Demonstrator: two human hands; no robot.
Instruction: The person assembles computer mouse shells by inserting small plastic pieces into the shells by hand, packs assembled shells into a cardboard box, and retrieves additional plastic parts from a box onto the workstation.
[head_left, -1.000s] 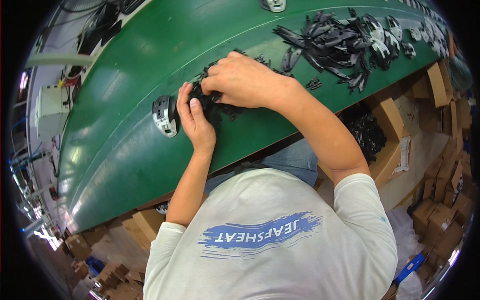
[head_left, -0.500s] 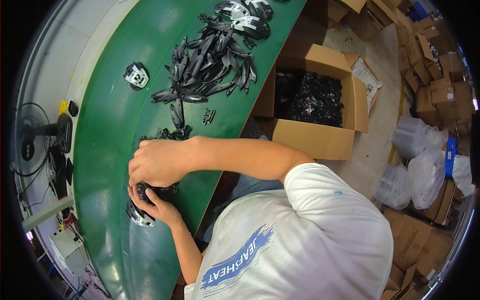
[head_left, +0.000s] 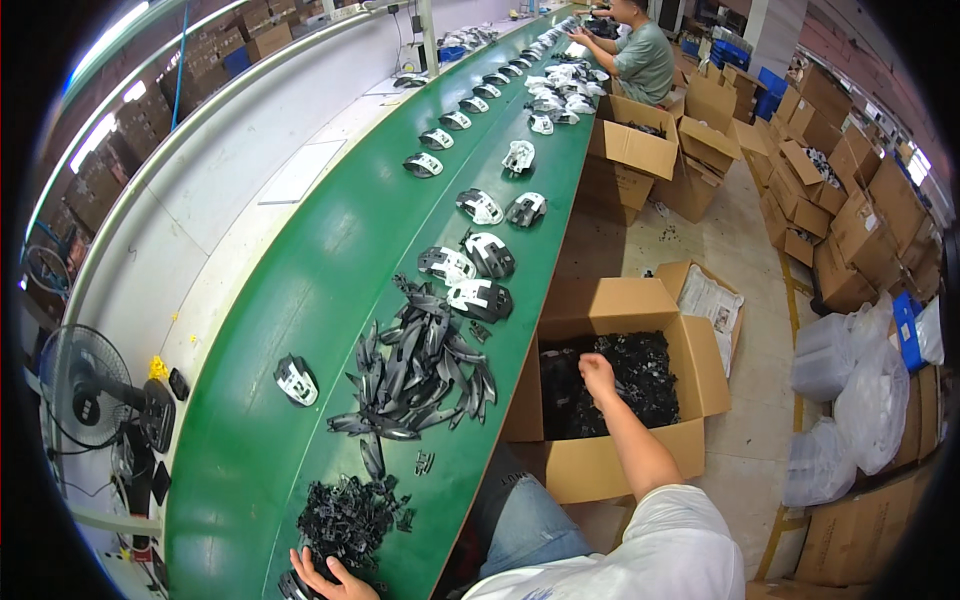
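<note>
My left hand (head_left: pixel 332 580) lies at the lower left of the green bench, fingers spread, beside a heap of small black plastic parts (head_left: pixel 350 520). Partly hidden by its fingers, a black-and-white mouse-shaped shell (head_left: pixel 292 586) sits at the bottom edge. Out to the right, my right hand (head_left: pixel 597 375) hangs over an open cardboard box (head_left: pixel 575 470) of small black parts (head_left: pixel 640 375). Its fingers are curled together; whatever they hold, if anything, is too small to make out. Curved black plastic strips (head_left: pixel 420 370) form a pile farther up the bench.
A lone black-and-white shell (head_left: pixel 296 380) stands on the bench's left half, and several more line the green bench (head_left: pixel 240 330) toward the far end. A co-worker (head_left: pixel 640 55) sits there. More cardboard boxes (head_left: pixel 635 145) stand right of the bench; a fan (head_left: pixel 90 385) is at left.
My right hand has left the parts heap beside my left hand and moved right, over the box. My left hand's fingers have spread. The view has shifted to show the far bench.
</note>
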